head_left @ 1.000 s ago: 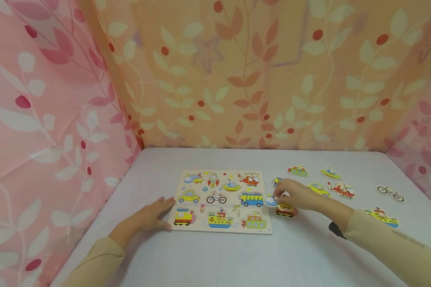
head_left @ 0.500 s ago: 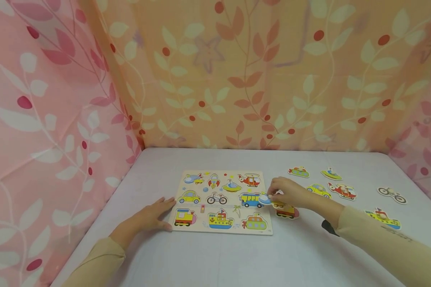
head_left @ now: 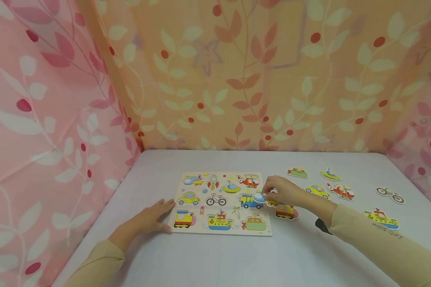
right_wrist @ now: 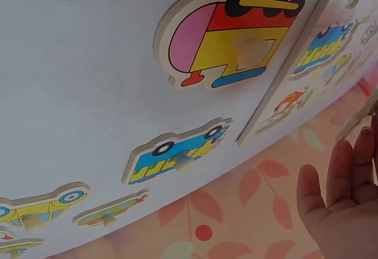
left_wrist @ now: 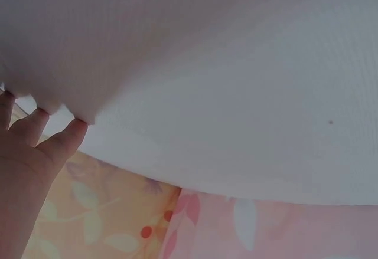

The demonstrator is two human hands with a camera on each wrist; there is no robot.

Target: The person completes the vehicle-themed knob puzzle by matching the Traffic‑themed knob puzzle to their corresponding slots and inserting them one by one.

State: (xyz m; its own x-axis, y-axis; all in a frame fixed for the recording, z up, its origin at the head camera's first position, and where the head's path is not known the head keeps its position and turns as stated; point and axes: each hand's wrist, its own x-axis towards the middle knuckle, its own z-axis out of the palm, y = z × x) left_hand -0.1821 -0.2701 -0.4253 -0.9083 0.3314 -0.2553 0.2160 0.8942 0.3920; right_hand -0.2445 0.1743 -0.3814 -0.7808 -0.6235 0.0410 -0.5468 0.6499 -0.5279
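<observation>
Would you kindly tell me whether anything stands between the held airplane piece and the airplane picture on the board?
Nothing visible does: from the airplane piece in the right hand to the airplane picture, only the board lies beneath, and the left hand is at its left edge.

A white table (head_left: pixel 215 259) stands before an orange curtain (head_left: pixel 204 91) printed with leaves; a pink leafy curtain (head_left: pixel 57 131) hangs at left, another pink curtain (head_left: pixel 429 129) at right.
</observation>
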